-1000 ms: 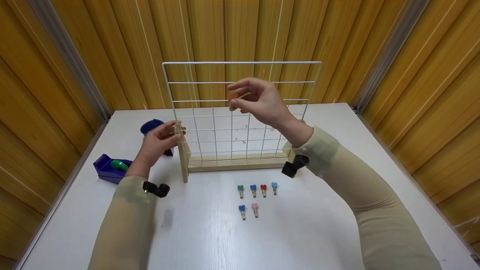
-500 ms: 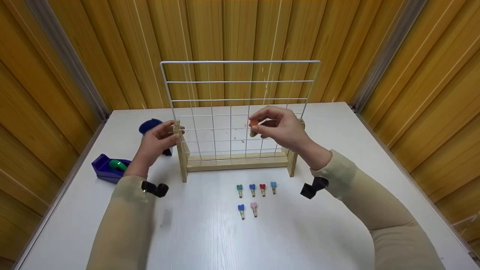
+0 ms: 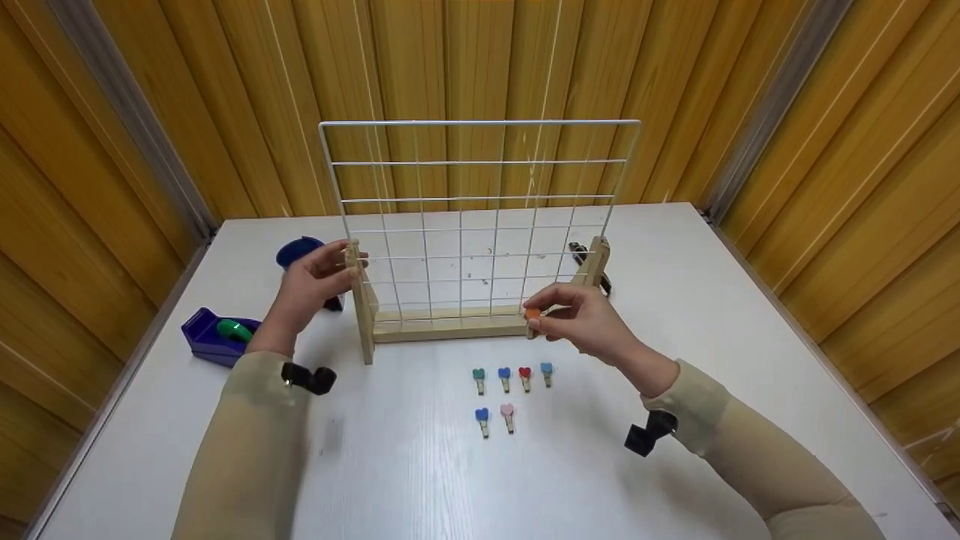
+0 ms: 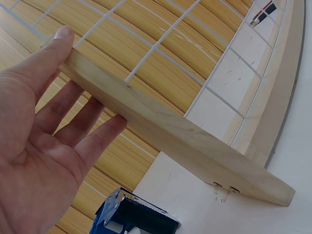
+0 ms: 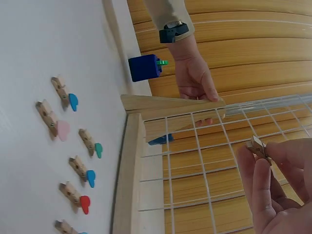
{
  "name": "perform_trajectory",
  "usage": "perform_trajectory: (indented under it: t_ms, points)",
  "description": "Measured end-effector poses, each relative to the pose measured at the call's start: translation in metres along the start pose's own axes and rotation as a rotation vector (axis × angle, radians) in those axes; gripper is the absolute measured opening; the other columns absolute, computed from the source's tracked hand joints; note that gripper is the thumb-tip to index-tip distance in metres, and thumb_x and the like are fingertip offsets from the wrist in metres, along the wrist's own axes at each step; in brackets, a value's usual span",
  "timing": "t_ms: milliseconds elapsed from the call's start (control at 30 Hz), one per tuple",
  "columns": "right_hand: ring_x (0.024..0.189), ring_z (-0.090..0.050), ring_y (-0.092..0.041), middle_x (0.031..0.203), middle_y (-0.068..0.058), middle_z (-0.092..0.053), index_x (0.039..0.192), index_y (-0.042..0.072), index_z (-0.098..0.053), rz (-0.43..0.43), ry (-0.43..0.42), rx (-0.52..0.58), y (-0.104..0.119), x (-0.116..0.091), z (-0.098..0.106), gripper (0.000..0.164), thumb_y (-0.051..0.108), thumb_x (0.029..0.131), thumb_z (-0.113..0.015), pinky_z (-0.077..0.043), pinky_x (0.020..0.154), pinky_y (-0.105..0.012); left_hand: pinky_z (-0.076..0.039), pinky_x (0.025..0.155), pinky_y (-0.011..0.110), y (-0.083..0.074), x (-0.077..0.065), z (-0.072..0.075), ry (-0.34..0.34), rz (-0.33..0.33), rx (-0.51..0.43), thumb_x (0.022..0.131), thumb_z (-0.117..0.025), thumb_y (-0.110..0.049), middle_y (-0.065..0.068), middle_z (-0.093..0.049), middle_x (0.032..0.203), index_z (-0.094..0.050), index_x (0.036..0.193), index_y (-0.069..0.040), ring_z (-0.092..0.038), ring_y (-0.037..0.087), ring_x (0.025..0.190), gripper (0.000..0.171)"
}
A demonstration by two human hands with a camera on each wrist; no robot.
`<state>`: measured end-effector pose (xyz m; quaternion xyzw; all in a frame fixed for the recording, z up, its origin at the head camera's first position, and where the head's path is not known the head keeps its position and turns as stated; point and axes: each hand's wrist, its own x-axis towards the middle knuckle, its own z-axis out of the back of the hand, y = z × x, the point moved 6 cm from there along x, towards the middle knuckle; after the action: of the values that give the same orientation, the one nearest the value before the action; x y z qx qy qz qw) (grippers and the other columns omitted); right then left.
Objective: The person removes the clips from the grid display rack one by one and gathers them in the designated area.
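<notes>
My left hand (image 3: 315, 279) grips the left wooden post (image 3: 364, 322) of an upright white wire grid rack (image 3: 480, 121); in the left wrist view the thumb lies over the post (image 4: 161, 119) and the fingers are behind it. My right hand (image 3: 589, 324) pinches a small wooden clothespin with an orange heart (image 3: 532, 313), held before the rack's lower right part. In the right wrist view the clothespin (image 5: 259, 148) sits between thumb and fingertips. Several heart clothespins lie in two rows on the table, among them a green one (image 3: 478, 374), a red one (image 3: 525, 373) and a pink one (image 3: 508, 411).
A blue-purple tape dispenser with a green roll (image 3: 236, 330) stands at the left. Behind my left hand is a blue object (image 3: 296, 250), partly hidden. A dark, slim object (image 3: 578, 255) lies behind the right post. Yellow slatted walls (image 3: 480, 60) enclose the white table (image 3: 405, 465).
My right hand has come down and to the right with the orange-heart clothespin, from the upper grid to near the lower rail. The left hand stays on the post.
</notes>
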<state>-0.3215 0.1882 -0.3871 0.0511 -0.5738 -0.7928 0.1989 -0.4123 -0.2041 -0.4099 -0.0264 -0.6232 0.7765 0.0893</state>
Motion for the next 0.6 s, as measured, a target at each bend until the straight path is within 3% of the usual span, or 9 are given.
perform_trajectory:
  t_ms: [200, 433, 600]
  points:
    - [0.086, -0.076, -0.013, 0.107, -0.008, -0.070, 0.118, -0.003, -0.069, -0.099, 0.025, 0.001, -0.034, -0.015, -0.008, 0.031, 0.015, 0.093, -0.076, -0.062, 0.073, -0.026, -0.056, 0.096, 0.018, 0.000, 0.000, -0.001, 0.000, -0.007, -0.003, 0.097, -0.073, -0.033, 0.007, -0.061, 0.148, -0.049, 0.153, -0.025, -0.062, 0.012, 0.125, 0.061]
    - [0.082, -0.075, -0.014, 0.108, -0.012, -0.072, 0.115, -0.003, -0.071, -0.217, 0.080, 0.006, -0.077, -0.033, -0.026, 0.027, 0.009, 0.091, -0.075, -0.061, 0.071, -0.027, -0.056, 0.096, 0.018, 0.001, 0.000, -0.001, 0.006, -0.023, 0.006, 0.097, -0.073, -0.033, 0.008, -0.062, 0.147, -0.050, 0.153, -0.023, -0.063, 0.011, 0.123, 0.061]
    - [0.080, -0.074, -0.015, 0.102, -0.010, -0.073, 0.109, 0.001, -0.073, -0.236, 0.108, -0.031, -0.095, -0.042, -0.037, 0.021, 0.007, 0.090, -0.074, -0.062, 0.071, -0.027, -0.056, 0.096, 0.018, 0.001, 0.000, -0.001, 0.004, -0.037, 0.011, 0.097, -0.072, -0.034, 0.009, -0.061, 0.147, -0.049, 0.153, -0.023, -0.061, 0.012, 0.124, 0.061]
